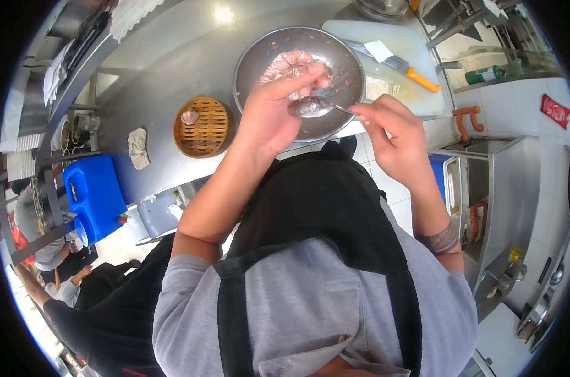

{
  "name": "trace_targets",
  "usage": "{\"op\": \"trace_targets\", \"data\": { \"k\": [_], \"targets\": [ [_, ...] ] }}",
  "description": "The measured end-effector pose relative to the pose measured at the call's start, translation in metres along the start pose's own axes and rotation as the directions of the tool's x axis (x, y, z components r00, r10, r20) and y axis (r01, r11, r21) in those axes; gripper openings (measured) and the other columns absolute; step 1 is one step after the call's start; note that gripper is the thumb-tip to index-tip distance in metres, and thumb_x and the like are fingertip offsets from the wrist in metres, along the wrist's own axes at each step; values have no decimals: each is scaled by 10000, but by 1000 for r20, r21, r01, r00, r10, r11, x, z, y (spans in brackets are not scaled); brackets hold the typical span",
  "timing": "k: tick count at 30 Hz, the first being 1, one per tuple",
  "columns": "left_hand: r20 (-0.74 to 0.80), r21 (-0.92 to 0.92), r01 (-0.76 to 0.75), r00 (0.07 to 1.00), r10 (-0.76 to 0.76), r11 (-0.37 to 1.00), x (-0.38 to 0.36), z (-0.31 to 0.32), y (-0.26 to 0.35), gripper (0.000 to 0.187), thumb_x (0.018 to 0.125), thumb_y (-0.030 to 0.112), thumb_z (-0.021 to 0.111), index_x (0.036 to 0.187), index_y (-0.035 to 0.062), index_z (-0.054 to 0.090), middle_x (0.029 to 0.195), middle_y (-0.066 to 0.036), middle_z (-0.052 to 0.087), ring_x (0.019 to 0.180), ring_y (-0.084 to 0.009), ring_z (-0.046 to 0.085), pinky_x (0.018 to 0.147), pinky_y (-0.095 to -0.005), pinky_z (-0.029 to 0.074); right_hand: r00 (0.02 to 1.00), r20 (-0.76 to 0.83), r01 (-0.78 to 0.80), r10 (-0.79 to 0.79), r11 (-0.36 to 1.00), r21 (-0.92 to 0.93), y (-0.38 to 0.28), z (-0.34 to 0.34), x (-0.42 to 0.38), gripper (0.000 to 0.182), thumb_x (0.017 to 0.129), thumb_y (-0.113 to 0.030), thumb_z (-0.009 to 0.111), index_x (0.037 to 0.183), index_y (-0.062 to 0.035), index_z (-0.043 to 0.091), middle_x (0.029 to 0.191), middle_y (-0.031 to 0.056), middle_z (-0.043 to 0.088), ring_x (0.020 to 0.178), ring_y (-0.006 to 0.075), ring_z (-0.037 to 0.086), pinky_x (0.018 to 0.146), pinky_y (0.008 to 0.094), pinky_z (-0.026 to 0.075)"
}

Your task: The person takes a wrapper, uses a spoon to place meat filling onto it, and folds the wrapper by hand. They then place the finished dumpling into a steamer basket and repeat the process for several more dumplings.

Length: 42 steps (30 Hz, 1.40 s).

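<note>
A wide metal bowl (pixel 250 60) on the steel counter holds a mound of pink minced meat (pixel 291 61). Over its near side, my left hand (pixel 274 110) is closed, thumb stretched along the curled fingers; whatever lies inside them is hidden. My right hand (pixel 395 135) pinches the handle of a metal spoon (pixel 313 107), whose shiny head is beside my left fingers, above the bowl. To the left stands a round bamboo steamer (pixel 204 135) with one small pinkish-white dumpling (pixel 189 117) on its slats.
Behind the bowl to the right, a white cutting board (pixel 398 44) carries a yellow-handled knife (pixel 417 76). A crumpled cloth (pixel 138 149) lies left of the steamer. A blue jerrycan (pixel 95 195) is at the counter's left end. Another person in black (pixel 103 327) is close on my left.
</note>
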<state>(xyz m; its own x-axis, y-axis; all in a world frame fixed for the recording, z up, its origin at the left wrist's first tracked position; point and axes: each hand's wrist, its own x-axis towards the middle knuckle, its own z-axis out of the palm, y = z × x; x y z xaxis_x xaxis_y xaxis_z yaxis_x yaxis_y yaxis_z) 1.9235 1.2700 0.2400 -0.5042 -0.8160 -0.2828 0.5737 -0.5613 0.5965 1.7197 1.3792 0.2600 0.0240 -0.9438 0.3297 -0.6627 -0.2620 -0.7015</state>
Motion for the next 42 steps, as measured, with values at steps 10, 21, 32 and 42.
{"op": "trace_targets", "data": {
  "k": [10, 21, 32, 42],
  "targets": [
    [426, 361, -434, 864, 267, 825, -11, 8, 4, 670, 740, 86, 913, 1321, 23, 587, 1002, -105, 712, 1139, -282, 683, 1059, -423, 494, 992, -64, 109, -113, 993, -54, 24, 4, 4, 40, 943, -51, 713, 979, -56, 728, 851, 33, 670, 785, 189, 592, 850, 334, 358],
    [194, 662, -277, 961, 198, 696, -21, 29, 9, 241, 788, 63, 882, 940, 47, 695, 965, -97, 689, 1143, -226, 642, 1052, -384, 491, 989, -24, 149, -149, 989, -12, 26, -2, 15, 33, 923, -89, 731, 956, -94, 735, 819, 18, 613, 781, 192, 563, 861, 349, 332],
    [562, 561, -418, 826, 42, 714, -6, 0, 27, 532, 742, 126, 915, 1193, 24, 650, 1179, -124, 708, 1209, -265, 635, 1105, -432, 451, 990, 18, 143, -142, 990, -6, 21, -7, 20, 27, 928, -97, 723, 952, -91, 734, 859, 26, 656, 815, 196, 588, 872, 348, 342],
    [473, 546, -525, 836, 276, 653, -10, 9, 7, 375, 770, 132, 917, 1072, 52, 711, 1189, -123, 702, 1167, -230, 631, 1031, -385, 486, 993, -18, 116, -116, 993, -1, 28, -2, 15, 30, 922, -97, 728, 950, -86, 733, 821, 36, 635, 779, 209, 576, 864, 351, 345]
  ]
}}
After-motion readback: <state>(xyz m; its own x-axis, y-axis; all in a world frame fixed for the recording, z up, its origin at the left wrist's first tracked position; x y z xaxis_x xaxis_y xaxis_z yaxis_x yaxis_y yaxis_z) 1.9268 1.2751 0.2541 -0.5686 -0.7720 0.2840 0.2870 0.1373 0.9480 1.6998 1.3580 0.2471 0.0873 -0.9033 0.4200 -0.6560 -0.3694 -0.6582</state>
